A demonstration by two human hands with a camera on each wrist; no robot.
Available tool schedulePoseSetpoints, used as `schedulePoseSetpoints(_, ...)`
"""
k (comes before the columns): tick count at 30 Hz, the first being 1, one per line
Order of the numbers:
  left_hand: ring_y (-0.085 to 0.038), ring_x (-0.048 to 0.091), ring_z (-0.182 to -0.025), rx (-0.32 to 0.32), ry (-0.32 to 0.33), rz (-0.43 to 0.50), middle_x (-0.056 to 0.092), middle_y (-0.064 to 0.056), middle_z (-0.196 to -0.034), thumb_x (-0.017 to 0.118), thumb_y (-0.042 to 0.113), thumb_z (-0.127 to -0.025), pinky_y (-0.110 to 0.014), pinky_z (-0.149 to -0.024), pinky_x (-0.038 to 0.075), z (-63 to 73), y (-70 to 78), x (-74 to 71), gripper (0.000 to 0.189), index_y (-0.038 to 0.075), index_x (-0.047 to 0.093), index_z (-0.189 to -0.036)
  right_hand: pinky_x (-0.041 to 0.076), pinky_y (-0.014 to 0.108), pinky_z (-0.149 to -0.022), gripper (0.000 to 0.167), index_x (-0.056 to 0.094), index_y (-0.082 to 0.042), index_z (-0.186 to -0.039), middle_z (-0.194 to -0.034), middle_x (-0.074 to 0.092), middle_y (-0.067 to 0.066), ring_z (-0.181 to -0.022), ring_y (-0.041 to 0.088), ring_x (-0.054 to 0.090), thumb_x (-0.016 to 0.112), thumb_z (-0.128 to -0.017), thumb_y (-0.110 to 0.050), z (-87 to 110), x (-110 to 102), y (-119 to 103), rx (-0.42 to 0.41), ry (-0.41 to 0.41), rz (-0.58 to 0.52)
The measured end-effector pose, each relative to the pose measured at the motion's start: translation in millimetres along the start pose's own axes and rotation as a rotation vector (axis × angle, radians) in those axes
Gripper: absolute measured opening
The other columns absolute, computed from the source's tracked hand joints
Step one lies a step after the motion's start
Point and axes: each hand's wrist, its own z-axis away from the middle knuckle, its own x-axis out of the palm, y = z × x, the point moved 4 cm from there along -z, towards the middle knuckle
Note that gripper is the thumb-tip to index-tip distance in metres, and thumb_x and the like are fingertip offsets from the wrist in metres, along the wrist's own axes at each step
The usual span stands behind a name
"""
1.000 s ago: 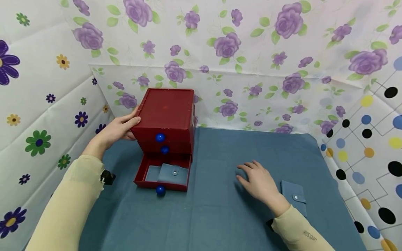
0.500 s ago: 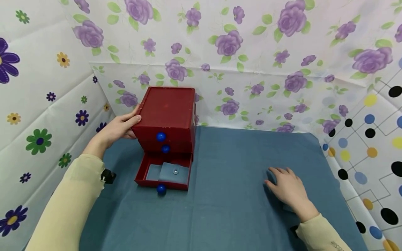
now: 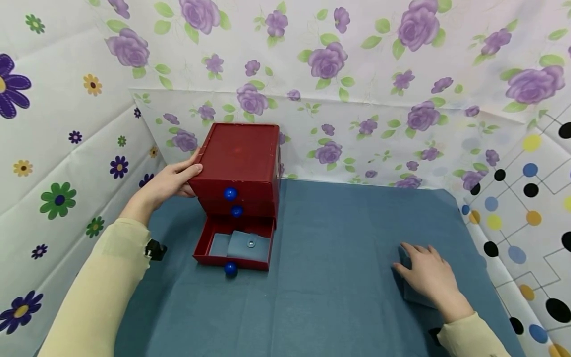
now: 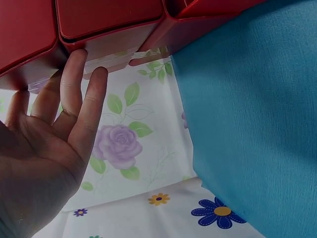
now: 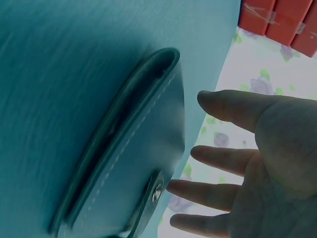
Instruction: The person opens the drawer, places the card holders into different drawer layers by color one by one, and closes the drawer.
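A red box of drawers (image 3: 241, 153) with blue ball knobs stands at the left of the head view, its lowest drawer (image 3: 200, 252) pulled out. My left hand (image 3: 171, 181) rests on the box's left side; in the left wrist view its fairly straight fingers (image 4: 74, 82) touch the red side. A blue-grey wallet with a snap strap (image 5: 133, 153) lies on the cloth at the right. My right hand (image 3: 430, 277) hovers over it and hides most of it. In the right wrist view the spread fingers (image 5: 213, 193) are close to the wallet, apparently not touching it.
Inside the drawer lie a blue-grey snap wallet (image 3: 249, 245) and a flat blue-grey piece (image 3: 219, 245) beside it. A blue cloth (image 3: 321, 277) covers the table. Flower-print sheets (image 3: 357, 74) hang behind and at the left, a dotted sheet (image 3: 535, 238) at the right.
My right hand has moved right, from the middle of the cloth to over the wallet. The left hand has stayed on the box. The view has shifted slightly.
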Motion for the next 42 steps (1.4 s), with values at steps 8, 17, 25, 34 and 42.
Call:
schedulePoseSetpoints(8,-0.027,0.077,-0.092,0.004,0.005,-0.002,0.029,-0.024,-0.172,0.049,0.062,-0.109,-0.037,-0.089,0.062,1.1,1.3,0.2,0.075,0.043,0.01,-0.17,0.037,0.082,-0.098,0.094,0.049,0.006,-0.155,-0.147,0.049,0.042,-0.136,0.07,0.035,0.07,-0.096,-0.065,5.9,-4.6,15.7,0.054,-0.069,0.031)
schedulePoseSetpoints(17,-0.025,0.077,-0.091,0.004,0.015,-0.003,0.032,-0.024,-0.17,0.049,0.062,-0.109,-0.036,-0.088,0.062,1.8,1.7,-0.1,0.075,0.043,0.011,-0.17,0.046,0.075,-0.088,0.133,0.047,0.017,-0.15,-0.136,0.053,0.047,-0.124,0.068,0.047,0.063,-0.078,-0.093,14.7,-2.7,26.4,0.152,-0.19,0.06)
schedulePoseSetpoints(25,-0.03,0.077,-0.091,0.009,0.012,0.013,0.03,-0.023,-0.171,0.05,0.06,-0.11,-0.037,-0.088,0.062,1.7,2.6,1.0,0.072,0.044,0.011,-0.169,0.052,0.068,-0.08,0.141,0.047,0.022,-0.145,-0.129,0.054,0.047,-0.107,0.06,0.059,0.066,-0.071,-0.097,16.9,-2.5,30.1,0.221,-0.23,0.059)
schedulePoseSetpoints(34,-0.024,0.077,-0.087,0.007,0.012,0.018,0.032,-0.024,-0.17,0.049,0.061,-0.109,-0.034,-0.086,0.062,1.7,1.9,1.5,0.072,0.045,0.011,-0.169,0.053,0.068,-0.077,0.136,0.05,0.023,-0.141,-0.122,0.052,0.048,-0.103,0.059,0.06,0.069,-0.073,-0.093,15.3,0.6,31.5,0.179,-0.233,0.044)
schedulePoseSetpoints(42,-0.024,0.077,-0.088,0.001,0.01,0.001,0.028,-0.024,-0.172,0.048,0.061,-0.11,-0.034,-0.086,0.062,1.2,2.0,1.8,0.072,0.045,0.009,-0.169,0.048,0.072,-0.092,0.114,0.039,0.015,-0.158,-0.145,0.046,0.046,-0.128,0.064,0.05,0.088,-0.084,-0.057,14.9,1.7,22.1,-0.095,-0.121,-0.017)
